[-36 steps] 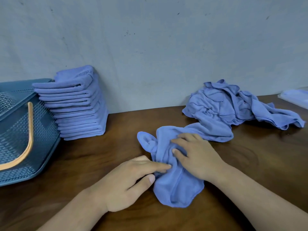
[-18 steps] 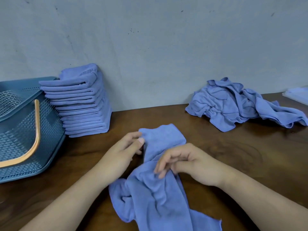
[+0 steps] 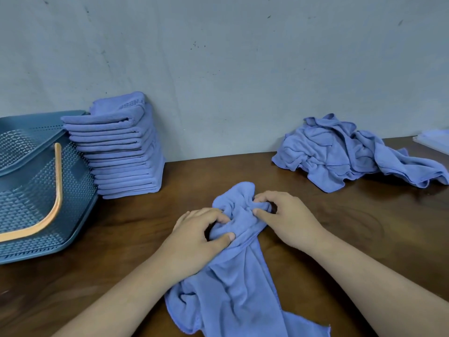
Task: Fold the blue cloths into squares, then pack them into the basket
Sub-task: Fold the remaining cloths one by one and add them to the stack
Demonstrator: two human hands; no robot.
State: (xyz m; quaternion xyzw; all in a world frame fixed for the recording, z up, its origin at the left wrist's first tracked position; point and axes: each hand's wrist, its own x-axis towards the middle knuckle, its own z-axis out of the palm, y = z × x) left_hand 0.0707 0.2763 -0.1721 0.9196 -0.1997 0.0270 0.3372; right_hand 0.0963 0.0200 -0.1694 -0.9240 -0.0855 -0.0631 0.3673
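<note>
A crumpled blue cloth (image 3: 239, 285) lies on the brown table in front of me, its near end running off the bottom of the view. My left hand (image 3: 196, 237) grips its bunched far part, thumb and fingers curled into the fabric. My right hand (image 3: 284, 217) pinches the same bunch from the right side. A tall stack of folded blue cloths (image 3: 121, 149) stands at the back left against the wall. The teal basket (image 3: 31, 190) with an orange handle sits at the far left, tipped toward me. A heap of unfolded blue cloths (image 3: 345, 152) lies at the back right.
A grey wall runs along the table's far edge. A pale flat object (image 3: 435, 139) shows at the right edge. Bare brown tabletop (image 3: 136, 229) stretches between the basket and my hands.
The cloth has been gathered closer together: both hands have come together on its far end and now clutch the bunched fabric, where half a second ago they held it looser.
</note>
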